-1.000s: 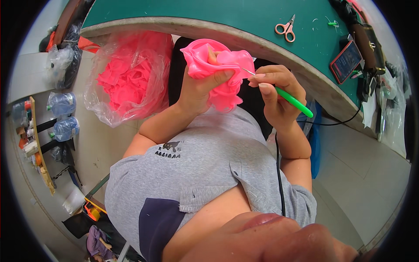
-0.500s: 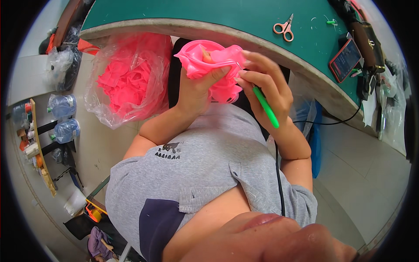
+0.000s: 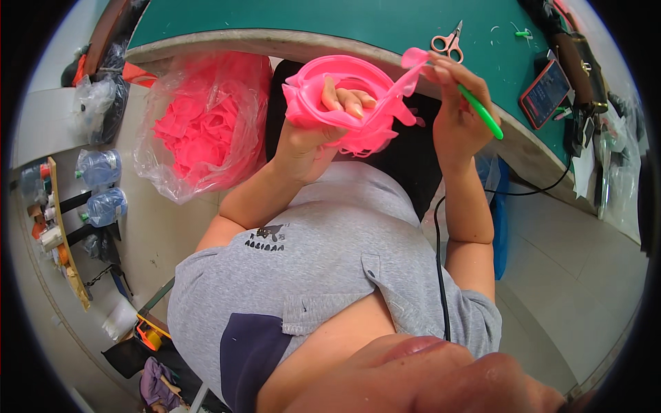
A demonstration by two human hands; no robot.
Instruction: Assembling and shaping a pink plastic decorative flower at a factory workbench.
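Note:
My left hand grips a floppy, glossy pink rubbery piece with a round raised rim. Several of its fingers poke up through the round opening, and the thumb presses on the outside. To the right, my right hand pinches the end of a thin pink strip, stretched away from the piece and still joined to it. That same hand also holds a slim tool with a bright green handle. The tool's tip is hidden by the fingers. Ragged pink edges hang beneath the piece.
A clear plastic bag full of pink pieces stands left, below the green table. On the table lie scissors, a small green item and a phone. A black cable runs past my right arm. Water jugs stand far left.
My right hand has moved right and up from the pink piece, drawing a strip outward with the green-handled tool still in it. The piece has turned, showing its round opening and my left fingers inside.

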